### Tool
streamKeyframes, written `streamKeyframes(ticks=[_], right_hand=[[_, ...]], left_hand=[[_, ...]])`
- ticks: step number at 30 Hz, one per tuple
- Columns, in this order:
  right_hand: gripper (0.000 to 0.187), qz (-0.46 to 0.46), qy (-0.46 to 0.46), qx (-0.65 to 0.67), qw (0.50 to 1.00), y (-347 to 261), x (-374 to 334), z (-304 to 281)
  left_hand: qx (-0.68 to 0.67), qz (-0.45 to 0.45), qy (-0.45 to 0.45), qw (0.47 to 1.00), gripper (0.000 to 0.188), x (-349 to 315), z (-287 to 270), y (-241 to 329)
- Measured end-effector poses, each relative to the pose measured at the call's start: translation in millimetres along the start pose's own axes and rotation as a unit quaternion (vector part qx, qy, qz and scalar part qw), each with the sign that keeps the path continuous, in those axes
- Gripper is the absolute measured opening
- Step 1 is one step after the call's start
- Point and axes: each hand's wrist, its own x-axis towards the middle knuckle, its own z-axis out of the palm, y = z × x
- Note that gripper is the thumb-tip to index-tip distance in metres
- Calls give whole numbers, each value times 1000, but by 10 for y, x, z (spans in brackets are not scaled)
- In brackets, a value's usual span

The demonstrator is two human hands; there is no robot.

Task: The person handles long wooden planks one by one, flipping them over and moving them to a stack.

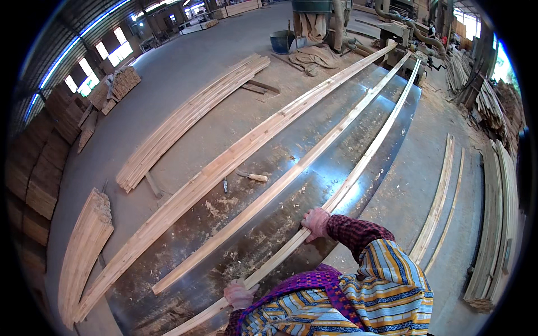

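A long, narrow wooden strip (pixel 274 260) lies along the near side of a shiny metal table (pixel 280 221). My left hand (pixel 240 294), in a pale pinkish glove, grips it close to my body. Farther up the same strip, my right hand (pixel 316 223), gloved alike, is closed around it. A second single strip (pixel 246 215) runs roughly alongside, apart from the first. Beyond that, a bundle of longer strips (pixel 216 168) rests along the far side. Between them lie a curved tool with a wooden handle (pixel 258 178) and a small dark tool (pixel 225 186).
The strips reach toward a machine (pixel 395 31) at the table's far end. Stacked strips (pixel 190 117) lie on the left, with another pile (pixel 84 246) nearer. Loose strips (pixel 437 207) and a stack (pixel 487 224) are at right. A dark bucket (pixel 282 42) stands far back.
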Motion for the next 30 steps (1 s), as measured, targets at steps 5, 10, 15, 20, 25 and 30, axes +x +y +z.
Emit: streamKeyframes(ticks=[5,10,15,20,25,30], right_hand=[[70,4,-25,30,999,-118,-5,-35],[66,-51,21,65,996,-363,129,8],[69,-54,8,80,995,-173,27,-78],[73,-57,30,47,997,125,-26,-16],[75,-20,-4,38,999,98,-20,-5],[70,-10,3,47,999,65,-10,56]], left_hand=[[-26,14,15,999,78,-48,16,-165],[-6,-51,8,999,84,-37,239,-530],[-18,-45,-2,999,85,50,208,-368],[18,-14,6,1000,82,61,161,-22],[-2,-1,43,999,80,43,213,-1],[8,-16,34,999,77,-33,81,96]])
